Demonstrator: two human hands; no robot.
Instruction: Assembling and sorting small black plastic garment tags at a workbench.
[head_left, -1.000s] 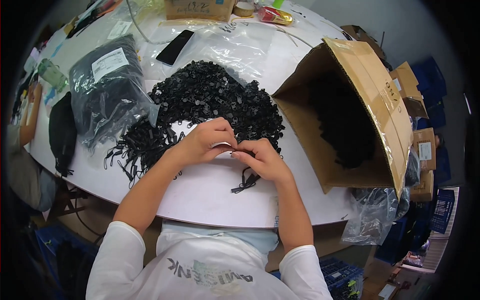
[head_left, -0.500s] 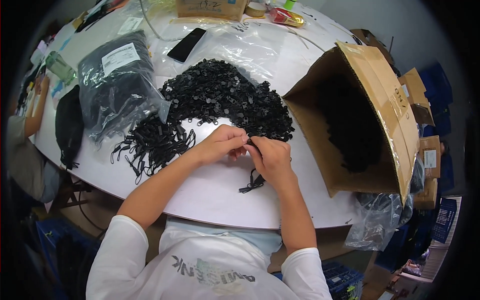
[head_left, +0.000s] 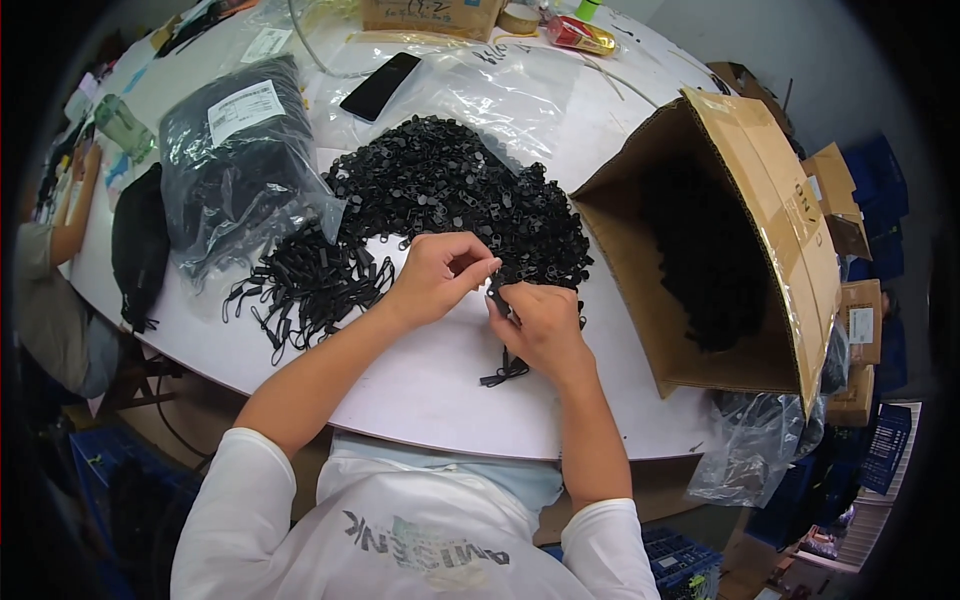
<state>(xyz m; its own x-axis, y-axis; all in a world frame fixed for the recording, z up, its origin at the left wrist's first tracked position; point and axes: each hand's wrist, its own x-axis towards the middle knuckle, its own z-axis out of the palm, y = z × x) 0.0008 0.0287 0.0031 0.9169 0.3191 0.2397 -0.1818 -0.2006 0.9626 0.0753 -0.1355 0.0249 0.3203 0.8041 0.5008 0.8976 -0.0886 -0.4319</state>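
Observation:
My right hand (head_left: pixel 545 322) is closed around a small black piece (head_left: pixel 499 296), which looks like a zipper pull or clip. My left hand (head_left: pixel 438 277) pinches with thumb and forefinger just above that piece. Whatever sits between those fingertips is too small to make out. Beyond both hands spreads a heap of small black clip-like parts (head_left: pixel 440 185). To the left lies a pile of black cord-loop pulls (head_left: pixel 310 285). A few more cord pulls (head_left: pixel 505 374) rest on the table below my right hand.
An open cardboard box (head_left: pixel 650 340) with black contents lies on its side at right. At left are a clear bag of black goods (head_left: pixel 235 160) and a black pouch (head_left: pixel 140 245). A phone (head_left: pixel 380 87) lies behind the heap. Another person's arm (head_left: pixel 75 215) shows at far left.
My left hand has risen slightly, and its fingertips have come away from my right hand's. More of the black piece in my right hand now shows.

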